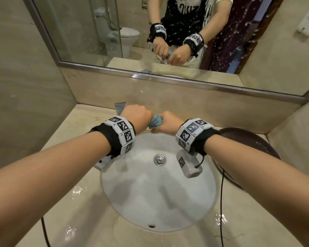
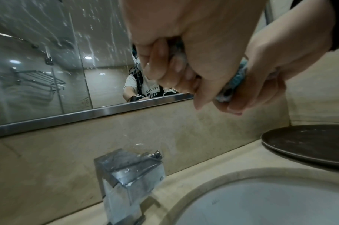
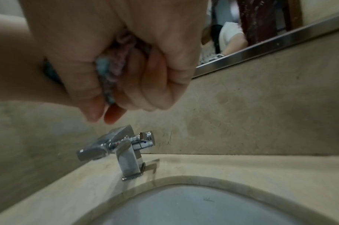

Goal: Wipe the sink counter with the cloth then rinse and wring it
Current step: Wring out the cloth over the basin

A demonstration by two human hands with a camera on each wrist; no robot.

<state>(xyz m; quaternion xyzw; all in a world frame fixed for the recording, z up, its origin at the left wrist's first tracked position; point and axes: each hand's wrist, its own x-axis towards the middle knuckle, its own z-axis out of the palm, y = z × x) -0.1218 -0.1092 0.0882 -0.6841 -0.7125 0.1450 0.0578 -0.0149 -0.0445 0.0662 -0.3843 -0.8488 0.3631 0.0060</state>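
Beige marble counter (image 1: 75, 216) surrounds a white oval sink (image 1: 150, 202), with puddles of water lying on the stone near its front edge. Above the back rim of the basin, both fists are closed around one blue-and-white cloth (image 1: 156, 122), which is bunched into a tight roll between them. The left hand (image 1: 136, 118) grips the roll's left end with its fingers curled fully round it; the right hand (image 1: 169, 123) clamps the other end, fingers and thumb wrapped tight, and the two fists nearly touch. Only a short stretch of cloth shows between the knuckles in the head view; from the right wrist, folds of it bulge out between the curled fingers (image 3: 137, 91).

Directly below and slightly behind the grip stands the chrome faucet (image 3: 124, 150), well apart from the cloth. To the right of the grip, on the counter beside the basin, lies a dark round plate (image 2: 307, 144). Beyond the grip, the water-streaked mirror (image 1: 89, 32) reflects both fists on the cloth. Below the grip, the metal drain (image 1: 160, 159) sits in the basin.
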